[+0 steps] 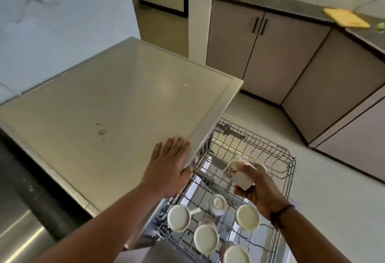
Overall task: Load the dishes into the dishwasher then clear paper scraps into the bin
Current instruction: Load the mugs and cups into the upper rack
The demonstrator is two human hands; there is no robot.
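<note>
Right grip [253, 187] curled round white mug [239, 176] above pulled-out dishwasher rack [277, 158]. Left grip [168, 166] spread flat on worktop [93, 106] edge. Five upturned cups [178, 218] racked below.

The pulled-out wire rack [277, 156] carries five upturned cups, all toward its near end: one with a handle [179, 218] at the near left edge, one small cup [217, 203] just behind the middle, one [248, 216] by the right edge, one [206, 238] in the middle, one [235, 254] at the near edge. The rack's far half holds only bare tines.
</note>
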